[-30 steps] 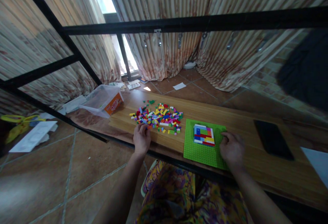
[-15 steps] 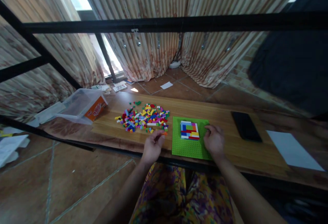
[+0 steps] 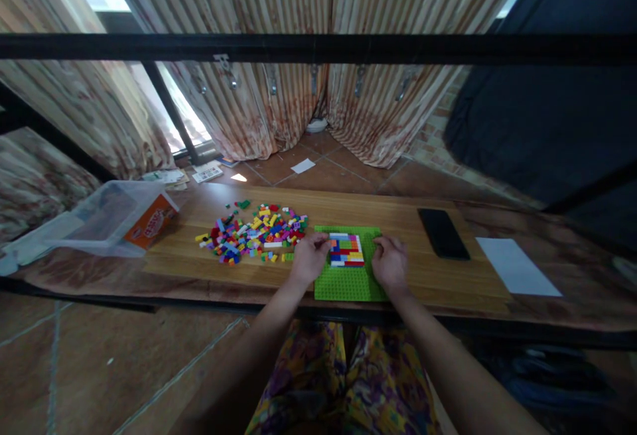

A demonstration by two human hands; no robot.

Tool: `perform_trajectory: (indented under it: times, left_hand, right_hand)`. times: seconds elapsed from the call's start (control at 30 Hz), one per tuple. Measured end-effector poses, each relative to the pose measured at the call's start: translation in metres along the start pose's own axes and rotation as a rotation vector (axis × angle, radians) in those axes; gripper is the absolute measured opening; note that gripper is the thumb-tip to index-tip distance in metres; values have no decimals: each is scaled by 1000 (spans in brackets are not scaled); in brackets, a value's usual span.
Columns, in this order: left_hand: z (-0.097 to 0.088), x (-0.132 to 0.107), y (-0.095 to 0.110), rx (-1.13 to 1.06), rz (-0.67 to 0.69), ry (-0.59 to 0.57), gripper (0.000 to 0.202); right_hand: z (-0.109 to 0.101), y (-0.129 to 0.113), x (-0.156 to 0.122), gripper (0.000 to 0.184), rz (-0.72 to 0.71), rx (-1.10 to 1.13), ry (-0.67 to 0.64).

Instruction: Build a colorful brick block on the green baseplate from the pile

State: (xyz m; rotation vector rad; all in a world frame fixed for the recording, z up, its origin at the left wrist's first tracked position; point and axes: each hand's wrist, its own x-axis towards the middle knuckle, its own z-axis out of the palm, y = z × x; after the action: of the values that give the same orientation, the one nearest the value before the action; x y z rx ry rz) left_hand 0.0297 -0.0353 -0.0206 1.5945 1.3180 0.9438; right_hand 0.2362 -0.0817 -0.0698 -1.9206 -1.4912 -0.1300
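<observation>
A green studded baseplate (image 3: pixel 346 287) lies on the wooden board. Toy bricks of many colours form a low square build (image 3: pixel 347 250) on it. My left hand (image 3: pixel 309 259) is closed in a pinch at the build's left side, with a small orange brick (image 3: pixel 333 243) at its fingertips. Whether that brick touches the build I cannot tell. My right hand (image 3: pixel 391 264) rests at the baseplate's right edge, fingers curled together; anything between them is hidden. Left of the baseplate spreads a pile of loose bricks (image 3: pixel 256 231).
A clear plastic box (image 3: pixel 112 213) with an orange label stands at the board's left end. To the right lie a black phone (image 3: pixel 442 233) and a white paper sheet (image 3: pixel 517 266). A black metal bar (image 3: pixel 318 48) crosses above, before curtains.
My left hand has carried the orange brick right, from beside the baseplate to the build's left side. My right hand stays by the baseplate's right edge. The whole view has shifted.
</observation>
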Motion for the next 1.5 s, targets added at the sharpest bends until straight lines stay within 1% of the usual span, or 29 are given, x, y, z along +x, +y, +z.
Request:
perform_trajectory:
  times: [0.13, 0.3, 0.47, 0.83, 1.0, 1.17, 1.37, 1.5]
  left_hand:
    - [6, 10, -1, 107, -28, 12, 17]
    - [7, 16, 0, 212, -34, 12, 15]
    - [7, 18, 1, 220, -17, -4, 10]
    - [12, 16, 8, 219, -41, 14, 11]
    - [16, 15, 8, 224, -63, 39, 12]
    - [19, 9, 10, 177, -65, 99, 17]
    - [24, -1, 17, 253, -89, 167, 33]
    - [31, -5, 19, 305, -78, 214, 34]
  right_hand:
    - [1, 0, 0, 27, 2, 6, 13]
    - [1, 0, 0, 27, 7, 21, 5]
    - [1, 0, 0, 28, 19, 32, 10]
    - [-1, -1, 1, 27, 8, 18, 2]
    - [0, -1, 0, 27, 6, 18, 10]
    - [-1, -2, 0, 27, -3, 14, 20]
    - [-1, -2, 0, 27, -1, 24, 21]
    - [0, -2, 0, 27, 7, 13, -3]
